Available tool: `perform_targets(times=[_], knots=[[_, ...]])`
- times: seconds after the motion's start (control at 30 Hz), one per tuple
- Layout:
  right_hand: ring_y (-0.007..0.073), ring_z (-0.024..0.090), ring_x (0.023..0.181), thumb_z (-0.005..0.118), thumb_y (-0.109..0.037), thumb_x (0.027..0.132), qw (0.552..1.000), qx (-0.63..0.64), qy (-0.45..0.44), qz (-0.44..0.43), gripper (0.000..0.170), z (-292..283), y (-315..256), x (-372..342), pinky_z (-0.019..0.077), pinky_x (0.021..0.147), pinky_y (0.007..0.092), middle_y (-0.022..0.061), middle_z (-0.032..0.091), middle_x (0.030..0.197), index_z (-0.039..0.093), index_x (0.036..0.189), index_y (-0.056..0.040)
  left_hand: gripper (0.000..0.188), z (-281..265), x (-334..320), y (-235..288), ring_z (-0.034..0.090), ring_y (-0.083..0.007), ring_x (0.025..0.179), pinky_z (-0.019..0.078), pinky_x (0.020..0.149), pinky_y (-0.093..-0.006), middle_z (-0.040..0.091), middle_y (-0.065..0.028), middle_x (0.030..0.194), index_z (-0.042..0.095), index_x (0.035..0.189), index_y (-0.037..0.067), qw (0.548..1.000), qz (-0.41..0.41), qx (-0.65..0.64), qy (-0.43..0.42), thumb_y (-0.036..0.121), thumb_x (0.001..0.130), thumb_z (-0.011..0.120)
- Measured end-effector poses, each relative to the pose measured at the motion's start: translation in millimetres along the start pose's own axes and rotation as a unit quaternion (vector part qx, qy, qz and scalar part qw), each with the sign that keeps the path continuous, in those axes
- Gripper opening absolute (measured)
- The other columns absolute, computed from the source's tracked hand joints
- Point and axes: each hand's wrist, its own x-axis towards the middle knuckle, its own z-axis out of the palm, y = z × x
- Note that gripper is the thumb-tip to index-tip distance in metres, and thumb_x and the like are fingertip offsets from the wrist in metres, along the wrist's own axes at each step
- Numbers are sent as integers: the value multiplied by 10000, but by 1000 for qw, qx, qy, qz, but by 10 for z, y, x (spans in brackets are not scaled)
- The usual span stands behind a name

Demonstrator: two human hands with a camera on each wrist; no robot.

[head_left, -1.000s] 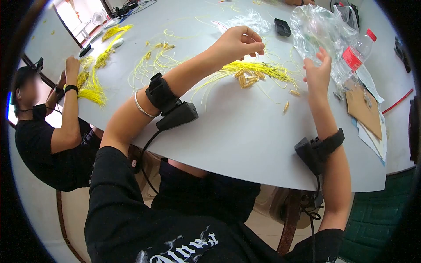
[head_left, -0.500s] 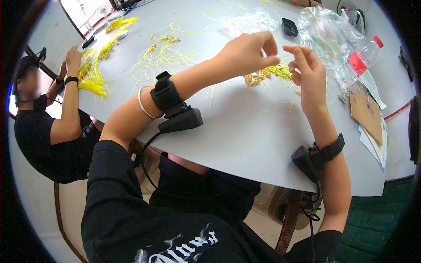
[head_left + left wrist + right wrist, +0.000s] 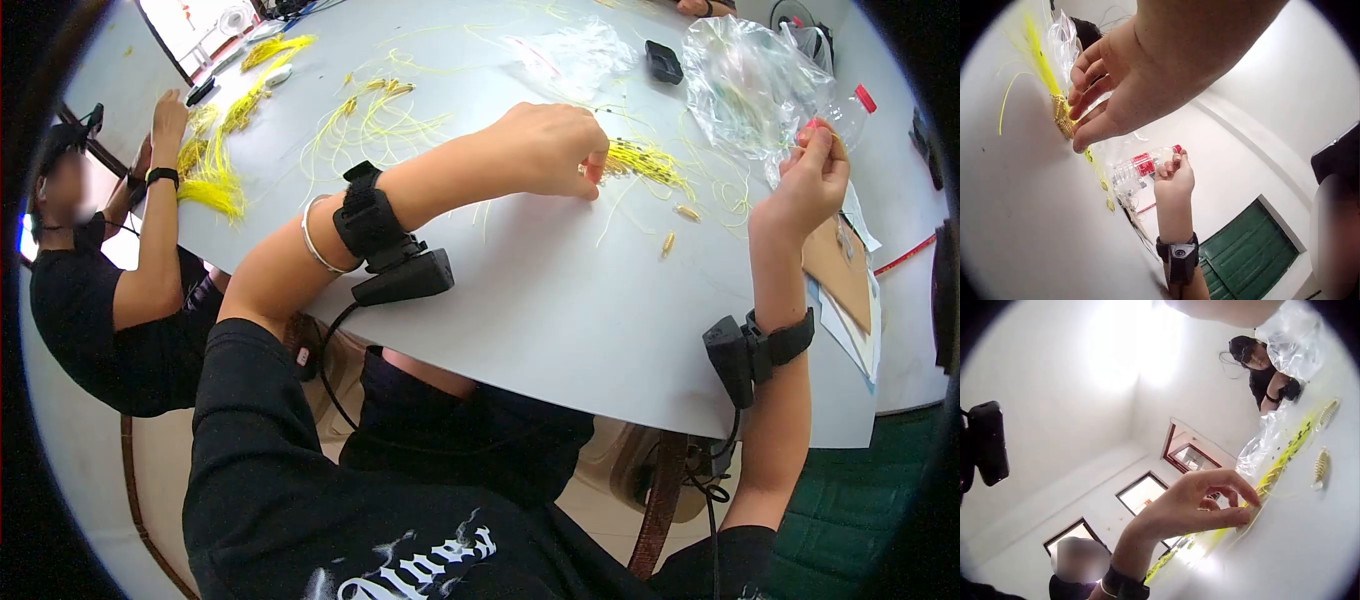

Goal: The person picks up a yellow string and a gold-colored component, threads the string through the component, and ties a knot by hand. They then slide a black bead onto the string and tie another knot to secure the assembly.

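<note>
A yellow strand bundle [image 3: 645, 162] lies on the table with gold coiled pieces [image 3: 1061, 115] at one end. My left hand [image 3: 550, 150] is low over that end, fingers bent down and thumb tip close to the fingertips; whether it pinches a piece is unclear. In the right wrist view, my left hand [image 3: 1191, 503] has its thumb and index finger beside the bundle [image 3: 1285, 453]. My right hand [image 3: 805, 190] is raised at the right, thumb pressed to curled fingers on what looks like a thin yellow strand. Two gold pieces [image 3: 687, 213] lie separately nearby.
A bottle [image 3: 1143, 164] and clear plastic bag [image 3: 740, 80] are beyond my right hand, with cardboard [image 3: 838, 262] and papers at the right edge. Behind the bundle sit a black tray [image 3: 663, 62] and more plastic. Loose strands [image 3: 350, 125] lie left; another person [image 3: 100, 290] sits there.
My hands were close together above the bundle and have parted. The right moved right, its fingers now closed together; the left came down to the gold pieces.
</note>
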Motion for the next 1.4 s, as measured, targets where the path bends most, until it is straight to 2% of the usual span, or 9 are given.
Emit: perform_targets(times=[0.1,0.13,0.2,0.27,0.4,0.47,0.73,0.9,1.4], knots=[[8,370,550,536,-195,893,985,-10,-137,107,192,-2,86,-84,289,430,149,-37,503,704,601,1010,-57,120,29,-56,-58,579,-216,873,456,712,-339,599,-71,897,653,803,106,1000,8,-5,28,210,742,643],[4,355,538,543,-203,892,954,-9,-253,162,232,5,90,-119,273,419,148,-41,487,704,595,1067,-60,120,23,-61,-66,578,-216,873,456,712,-340,598,-69,894,652,809,107,1000,5,-12,15,207,743,642],[6,345,503,547,-211,894,871,13,-435,229,241,50,25,-239,253,411,154,-35,490,659,587,1067,-49,121,8,-70,-77,578,-217,873,457,711,-341,597,-63,887,650,821,108,1000,-2,-26,-10,200,744,639],[5,340,488,547,-212,896,744,-43,-617,255,234,56,-145,-312,241,410,157,-29,501,635,584,1051,-40,128,8,-73,-85,579,-217,862,457,713,-338,597,-58,881,645,836,105,1000,8,-9,6,197,747,641],[4,334,470,548,-194,896,743,-10,-625,239,195,104,-143,-429,232,411,163,-14,535,618,581,1005,-36,130,-7,-76,-138,585,-179,861,460,716,-321,609,-39,892,633,847,100,995,21,-54,84,201,764,638],[3,335,471,552,-187,893,761,-11,-607,228,178,101,-91,-403,233,411,165,-9,551,628,580,982,-36,144,-38,-93,-163,583,-153,878,462,718,-304,617,-39,915,625,840,85,977,16,-183,111,220,790,629],[-1,369,481,565,-154,879,800,-3,-561,210,139,134,-116,-620,266,430,150,10,603,677,586,934,-28,295,26,-230,-269,574,-124,918,454,761,-229,617,-69,977,545,1075,66,826,-42,-548,125,258,859,605],[1,432,525,581,-129,855,817,-61,-549,168,107,144,-248,-695,318,458,153,-5,574,635,577,840,-24,356,124,-339,-316,575,-110,915,451,747,-228,614,-88,1000,527,1121,25,795,-66,-594,103,213,840,637],[11,454,558,565,-108,844,816,-62,-558,135,99,142,-272,-755,362,506,146,-19,533,646,537,792,-29,382,170,-414,-282,582,-127,867,449,708,-242,606,-77,978,561,1085,32,817,-68,-563,109,240,789,685]])
